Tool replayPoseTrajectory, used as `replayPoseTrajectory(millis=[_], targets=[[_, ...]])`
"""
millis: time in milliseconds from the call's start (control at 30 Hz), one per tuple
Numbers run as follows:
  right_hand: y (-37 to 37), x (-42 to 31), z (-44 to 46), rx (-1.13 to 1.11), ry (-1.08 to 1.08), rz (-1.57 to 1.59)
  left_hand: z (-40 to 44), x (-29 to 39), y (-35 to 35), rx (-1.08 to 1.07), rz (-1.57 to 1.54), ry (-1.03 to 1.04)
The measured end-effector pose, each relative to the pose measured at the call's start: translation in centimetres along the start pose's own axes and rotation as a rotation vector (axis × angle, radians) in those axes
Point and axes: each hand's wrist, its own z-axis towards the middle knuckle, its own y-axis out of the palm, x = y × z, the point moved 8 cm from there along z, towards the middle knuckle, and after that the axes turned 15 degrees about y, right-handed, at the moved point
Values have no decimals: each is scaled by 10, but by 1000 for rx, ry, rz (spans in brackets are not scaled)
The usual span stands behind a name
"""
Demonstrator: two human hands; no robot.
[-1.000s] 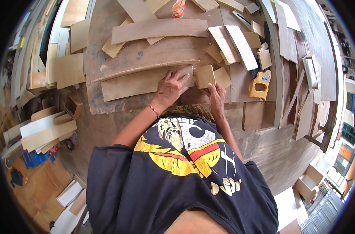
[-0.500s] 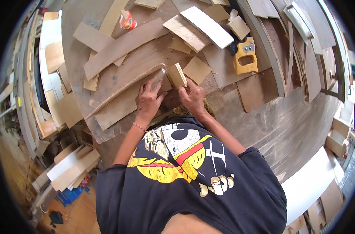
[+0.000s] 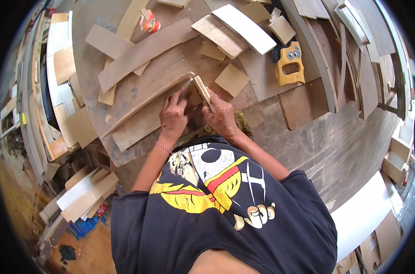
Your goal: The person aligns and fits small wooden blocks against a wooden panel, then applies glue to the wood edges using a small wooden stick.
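Note:
My right hand (image 3: 220,115) grips a small wooden piece (image 3: 202,90), standing on edge with its narrow side facing up. My left hand (image 3: 173,116) rests with spread fingers on a long flat board (image 3: 134,132), near its right end. A thin strip of wood (image 3: 148,102) stands along the far side of that board, its right end close to the held piece. Just right of my right hand lies a small square piece (image 3: 232,80). Whatever lies between my two hands is in shadow and hard to make out.
Beyond the hands lie a long board (image 3: 146,54), a red and white cup (image 3: 150,23) and a white panel (image 3: 244,29). To the right is a yellow-handled saw (image 3: 290,65). Wood offcuts (image 3: 88,194) are stacked at the lower left.
The view has turned, so the table appears tilted. The small piece in my right hand has gone from showing its broad face to standing on edge, and has moved nearer my left hand.

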Motion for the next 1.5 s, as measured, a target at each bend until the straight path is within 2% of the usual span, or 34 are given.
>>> replayPoseTrajectory(millis=[267,367,467,733,1067,1333,1500], targets=[[14,-6,2,-77,-51,-174,-2,-3,-1,4,15,-50],[17,-3,4,-56,-33,-239,-2,-1,-4,40,22,-24],[18,-11,4,-18,-118,-275,-3,-2,-3,22,2,-37],[21,-6,8,-131,-14,-296,-6,-2,-2,25,0,-38],[21,-9,10,-134,-21,-376,-10,-3,1,37,14,-45],[15,2,14,-146,72,-169,-15,-4,3,60,29,-26],[18,-5,15,-141,63,-289,-14,-6,5,76,-3,-36]])
